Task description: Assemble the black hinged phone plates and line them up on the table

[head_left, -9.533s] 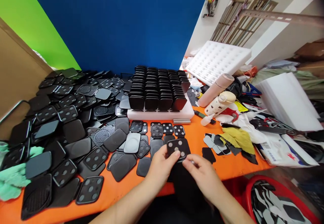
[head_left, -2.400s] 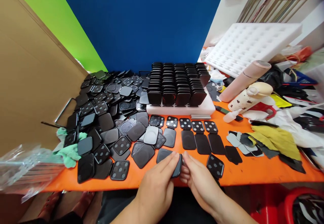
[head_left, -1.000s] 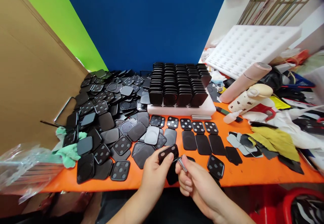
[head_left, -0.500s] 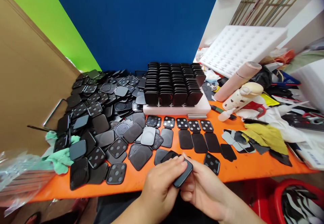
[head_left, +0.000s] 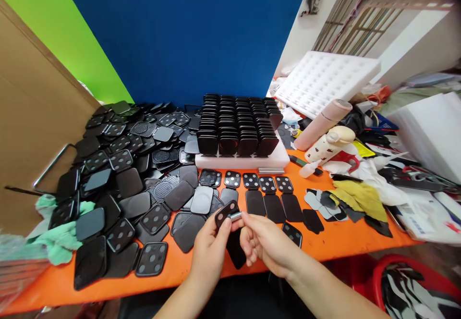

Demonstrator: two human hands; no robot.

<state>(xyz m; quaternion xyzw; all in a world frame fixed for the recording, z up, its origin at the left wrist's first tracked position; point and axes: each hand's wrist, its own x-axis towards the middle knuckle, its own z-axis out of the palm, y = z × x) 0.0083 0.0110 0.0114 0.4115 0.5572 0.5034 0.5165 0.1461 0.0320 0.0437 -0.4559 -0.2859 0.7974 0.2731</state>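
My left hand (head_left: pixel 212 244) is closed on a black folding piece (head_left: pixel 226 213) that is opened out, its dotted half up and its dark plain half hanging below. My right hand (head_left: pixel 260 243) pinches the end of a small silvery rod (head_left: pixel 235 216), which lies against the hinge of the piece. Beyond my hands, several dotted black pieces (head_left: pixel 267 184) lie unfolded in a row on the orange table (head_left: pixel 326 242). Behind the row, a white foam block (head_left: pixel 243 159) holds several rows of upright black pieces (head_left: pixel 237 124).
A large heap of black pieces (head_left: pixel 131 182) covers the left side, beside a green cloth (head_left: pixel 59 242). To the right are a pink bottle (head_left: pixel 322 124), a white bottle (head_left: pixel 329 146), yellow gloves (head_left: pixel 362 199) and a red bin (head_left: pixel 378 280). Silvery rods (head_left: pixel 271 170) lie before the foam.
The folded piece between my hands is now opened out. My hands have moved slightly left and up, and a silvery rod now shows between them. The view has shifted a little.
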